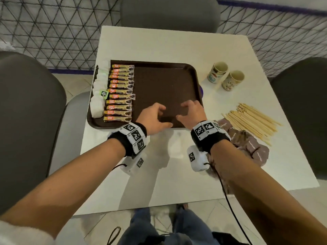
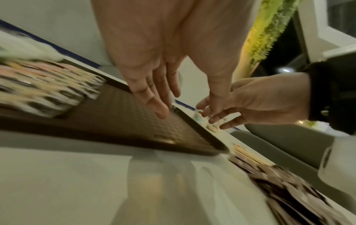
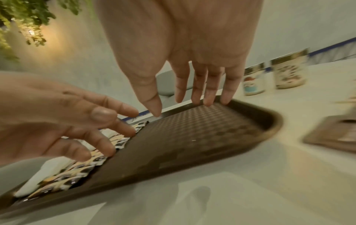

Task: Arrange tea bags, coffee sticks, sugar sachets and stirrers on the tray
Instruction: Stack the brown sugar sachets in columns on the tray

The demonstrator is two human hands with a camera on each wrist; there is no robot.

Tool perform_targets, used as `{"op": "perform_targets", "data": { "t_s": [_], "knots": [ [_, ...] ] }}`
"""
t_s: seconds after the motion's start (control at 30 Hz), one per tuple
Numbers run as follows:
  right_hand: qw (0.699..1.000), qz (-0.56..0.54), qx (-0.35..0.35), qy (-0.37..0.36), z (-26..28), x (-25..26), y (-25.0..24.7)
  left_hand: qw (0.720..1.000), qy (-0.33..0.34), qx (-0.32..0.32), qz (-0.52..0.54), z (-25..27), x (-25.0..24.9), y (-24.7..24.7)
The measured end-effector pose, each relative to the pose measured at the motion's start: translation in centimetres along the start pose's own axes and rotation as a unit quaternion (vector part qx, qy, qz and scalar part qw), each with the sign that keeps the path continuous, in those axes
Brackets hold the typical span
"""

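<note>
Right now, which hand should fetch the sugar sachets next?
Right. The right hand is empty over the tray, and the brown sachets lie on the table just off its wrist; the left hand would probably have to cross over.

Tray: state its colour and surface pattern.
Dark brown tray, fine woven-looking grid texture; clearest in the right wrist view.

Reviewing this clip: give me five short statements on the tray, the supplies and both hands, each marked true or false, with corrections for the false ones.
1. The coffee sticks lie in a column on the tray. True.
2. The wooden stirrers are on the tray. False: they lie on the table, to the right of the tray.
3. The left hand holds a sachet. False: it is empty, over the tray's bare part.
4. Two paper cups stand on the table beyond the tray's right edge. True.
5. The right hand grips a cup. False: it is empty, over the tray.
</note>
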State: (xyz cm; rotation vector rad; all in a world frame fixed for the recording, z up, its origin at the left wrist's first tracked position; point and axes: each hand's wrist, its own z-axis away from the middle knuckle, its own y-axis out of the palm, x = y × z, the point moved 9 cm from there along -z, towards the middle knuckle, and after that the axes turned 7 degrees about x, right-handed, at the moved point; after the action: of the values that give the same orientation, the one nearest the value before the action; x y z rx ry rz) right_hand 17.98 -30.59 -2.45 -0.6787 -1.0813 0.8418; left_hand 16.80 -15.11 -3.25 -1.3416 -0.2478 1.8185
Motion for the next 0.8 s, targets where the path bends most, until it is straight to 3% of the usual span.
{"op": "perform_targets", "data": {
  "t_s": [0.23, 0.37, 0.53, 0.8],
  "knots": [
    [0.977, 0.115, 0.007, 0.177, 2.8, -14.9, -5.8, 0.991, 0.034, 0.094, -0.095, -1.5, -8.0, 10.9],
    [0.958, 0.149, 0.058, 0.239, 4.0, -21.3, -7.4, 0.982, -0.003, 0.119, -0.15, -2.3, -9.9, 15.7],
    [0.962, 0.109, 0.106, 0.226, 4.5, -23.2, -5.9, 0.976, -0.077, 0.108, -0.173, -2.5, -9.8, 17.9],
    [0.983, 0.07, 0.122, 0.119, 2.7, -21.7, -4.4, 0.988, -0.055, 0.101, -0.106, -3.3, -10.7, 18.9]
  ]
}}
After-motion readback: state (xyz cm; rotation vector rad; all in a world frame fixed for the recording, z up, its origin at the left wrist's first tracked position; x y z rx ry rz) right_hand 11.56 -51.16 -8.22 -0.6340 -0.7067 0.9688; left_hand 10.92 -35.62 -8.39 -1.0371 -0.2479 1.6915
